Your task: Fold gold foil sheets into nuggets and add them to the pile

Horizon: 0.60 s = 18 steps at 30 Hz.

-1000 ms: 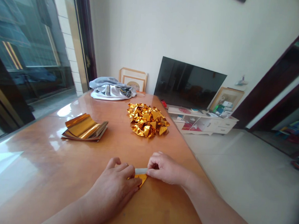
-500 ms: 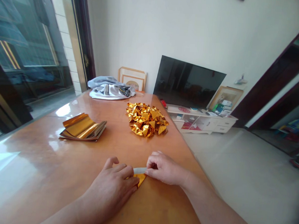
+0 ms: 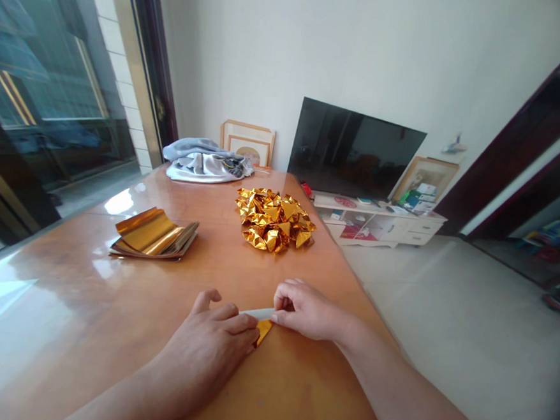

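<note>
A small folded sheet of gold foil paper [image 3: 262, 330] lies on the table near its right edge, with a pale strip of its back side showing along the top. My right hand [image 3: 304, 309] pinches the right end of that strip between thumb and fingertips. Palm down, my left hand [image 3: 218, 340] holds the sheet's left part against the table with its thumb and nearer fingers, while the little finger is lifted. Those fingers cover much of the sheet. Beyond my hands is a heap of folded gold foil pieces [image 3: 274, 221]. A stack of flat gold foil sheets [image 3: 153, 234] lies to the left.
The glossy wooden table [image 3: 109, 326] stretches away from me. A bundle of grey-blue cloth [image 3: 204, 161] rests at its far end, near framed pictures [image 3: 248, 140]. To the right stand a television [image 3: 356, 150] and a low white cabinet [image 3: 394, 229], with tiled floor in front.
My right hand has shifted slightly left, still pinching the pale strip. More of the strip's left end shows above my left fingers. The view has tilted a little.
</note>
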Each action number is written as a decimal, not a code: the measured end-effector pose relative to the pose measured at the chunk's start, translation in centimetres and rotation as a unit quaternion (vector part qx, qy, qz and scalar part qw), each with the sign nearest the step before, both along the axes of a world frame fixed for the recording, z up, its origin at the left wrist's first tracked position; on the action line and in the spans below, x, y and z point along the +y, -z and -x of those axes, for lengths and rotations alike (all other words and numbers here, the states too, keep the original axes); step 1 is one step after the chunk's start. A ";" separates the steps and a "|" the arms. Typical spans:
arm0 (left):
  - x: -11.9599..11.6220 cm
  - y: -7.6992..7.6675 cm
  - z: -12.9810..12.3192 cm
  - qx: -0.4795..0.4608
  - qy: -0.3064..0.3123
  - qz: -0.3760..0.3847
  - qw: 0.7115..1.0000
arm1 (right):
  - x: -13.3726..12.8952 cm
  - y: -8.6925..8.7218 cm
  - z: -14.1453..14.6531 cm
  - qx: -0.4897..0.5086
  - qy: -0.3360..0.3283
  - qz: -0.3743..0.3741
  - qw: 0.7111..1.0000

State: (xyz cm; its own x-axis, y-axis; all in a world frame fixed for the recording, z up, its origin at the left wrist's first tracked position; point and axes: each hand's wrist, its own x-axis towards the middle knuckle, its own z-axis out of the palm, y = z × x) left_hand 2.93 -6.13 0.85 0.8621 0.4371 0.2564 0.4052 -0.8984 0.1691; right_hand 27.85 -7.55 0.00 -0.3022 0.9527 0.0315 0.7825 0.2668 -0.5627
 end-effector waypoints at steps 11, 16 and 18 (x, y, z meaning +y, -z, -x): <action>0.0 -0.1 0.1 -0.010 0.010 -0.009 1.000 | -0.3 0.1 0.0 -0.003 -0.004 -0.025 1.000; 0.2 0.1 0.2 -0.009 0.014 -0.012 1.000 | -0.2 0.2 -0.3 -0.005 -0.002 -0.031 1.000; 0.2 0.1 0.2 -0.007 0.016 -0.012 1.000 | -0.4 0.0 -0.1 -0.016 0.006 -0.035 0.999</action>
